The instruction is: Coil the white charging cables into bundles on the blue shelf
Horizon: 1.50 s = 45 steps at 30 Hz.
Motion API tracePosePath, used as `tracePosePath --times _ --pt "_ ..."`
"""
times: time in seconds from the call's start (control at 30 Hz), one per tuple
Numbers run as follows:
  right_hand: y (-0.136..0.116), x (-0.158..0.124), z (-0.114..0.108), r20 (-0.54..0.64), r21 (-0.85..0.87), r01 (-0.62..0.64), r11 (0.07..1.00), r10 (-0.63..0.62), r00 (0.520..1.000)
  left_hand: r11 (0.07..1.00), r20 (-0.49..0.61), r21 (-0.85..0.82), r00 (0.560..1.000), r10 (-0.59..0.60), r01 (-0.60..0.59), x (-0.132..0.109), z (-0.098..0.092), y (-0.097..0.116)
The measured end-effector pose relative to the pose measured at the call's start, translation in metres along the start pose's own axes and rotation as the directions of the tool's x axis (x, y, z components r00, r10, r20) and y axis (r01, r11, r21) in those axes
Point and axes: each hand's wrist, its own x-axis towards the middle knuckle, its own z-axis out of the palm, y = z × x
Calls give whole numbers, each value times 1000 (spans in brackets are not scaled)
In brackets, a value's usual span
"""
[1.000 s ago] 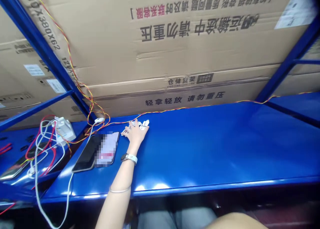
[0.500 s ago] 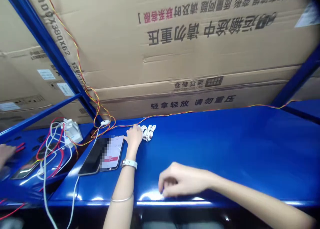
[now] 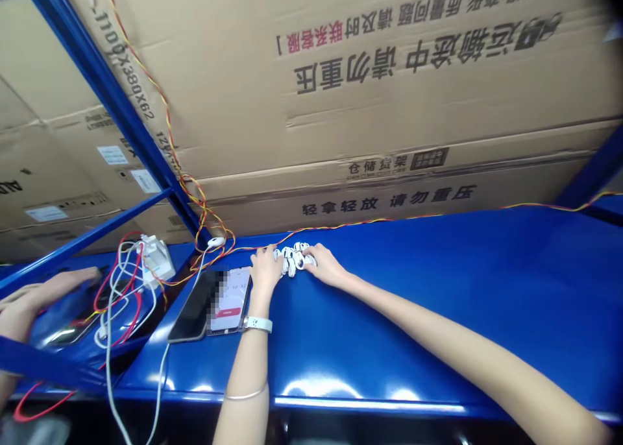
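Near the back of a blue metal shelf (image 3: 438, 302) lies a small cluster of coiled white cables (image 3: 292, 261), with dark bits among the loops. My left hand (image 3: 266, 271) is at the cluster's left side, fingers curled down against the nearest coils. From the right, my right hand (image 3: 327, 264) has its thumb and fingers closed around the coils at that end. The hands partly cover the cables, so their ends and plugs cannot be made out. Just left of my left hand lies a phone with a lit screen (image 3: 232, 299), beside a dark-screened phone (image 3: 195, 309).
Large cardboard boxes (image 3: 389, 127) stand behind the shelf. A red-and-yellow twisted wire (image 3: 341, 225) runs along the back. On the left, past a blue upright (image 3: 121, 117), are a white power strip (image 3: 156, 262), tangled cables and another person's hand (image 3: 53, 292).
My right hand has moved from near the shelf's front edge up and back to the white cables. My left hand stays beside them. The other person's hand has come further into view.
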Motion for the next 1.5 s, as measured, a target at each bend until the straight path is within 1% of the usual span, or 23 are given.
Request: tracePosePath --times 0.07,0.13,0.2,0.27,0.3,0.33,0.37,0.4,0.43,0.47,0.5,0.6,0.67,0.7,0.77,0.83,0.93,1.0,1.07,1.2,1.3,1.37,1.5 --pt "11 -1 -7 -23 17 -14 1000 14 1000 997 -17 -37 997 71 -71 -3 -1 7" --pt "22 -7 -17 -53 44 -30 999 33 998 979 -42 -121 987 157 -161 -5 -1 15" --pt "30 -18 -28 -79 87 -41 995 48 996 934 -77 -263 970 230 -242 -7 1 25" --pt "34 -34 -38 -95 141 -48 989 61 994 834 -81 -476 959 273 -277 -12 4 36" --pt "35 -42 -42 -104 190 -49 980 69 992 755 -58 -601 956 287 -263 -16 6 43" --pt "35 -51 -46 -113 262 -45 964 77 991 664 -2 -720 957 289 -202 -21 8 49" --pt "34 -58 -49 -123 359 -34 933 83 989 559 81 -823 954 288 -99 -27 10 55" --pt "33 -65 -51 -134 440 -17 898 85 987 455 179 -890 927 329 10 -33 12 62" --pt "31 -71 -54 -149 500 3 866 83 985 368 245 -925 892 379 97 -40 14 68" --pt "29 -75 -56 -171 523 23 852 79 982 307 280 -938 876 392 163 -46 16 73" --pt "26 -79 -57 -200 503 39 864 73 977 269 297 -943 866 403 198 -52 18 78" --pt "19 -84 -60 -285 320 58 946 38 958 171 271 -960 885 379 221 -63 23 87" --pt "15 -86 -61 -296 210 63 976 2 955 120 259 -966 888 379 230 -66 25 89" --pt "13 -87 -62 -290 183 71 980 -15 957 98 260 -965 885 386 242 -66 25 89" --pt "11 -87 -64 -277 194 89 977 -32 960 54 271 -961 879 393 272 -66 24 88" --pt "10 -86 -66 -274 274 83 958 -5 962 16 294 -949 866 406 315 -65 22 87" --pt "11 -83 -71 -281 389 26 921 91 955 -15 344 -922 834 432 388 -63 18 86" --pt "12 -82 -74 -290 390 -1 921 124 949 -23 369 -906 814 448 424 -62 17 87" --pt "14 -82 -75 -291 355 -11 935 121 949 -22 378 -899 801 465 437 -63 17 88" --pt "15 -82 -77 -294 310 -15 951 111 949 -11 371 -900 779 506 436 -67 16 91" --pt "16 -83 -78 -297 293 -20 956 110 949 13 362 -906 760 540 422 -69 14 91" --pt "16 -83 -79 -291 286 -21 958 107 951 27 347 -917 761 548 398 -70 13 90" --pt "14 -83 -82 -284 293 12 956 75 956 50 323 -934 779 537 352 -69 13 88"
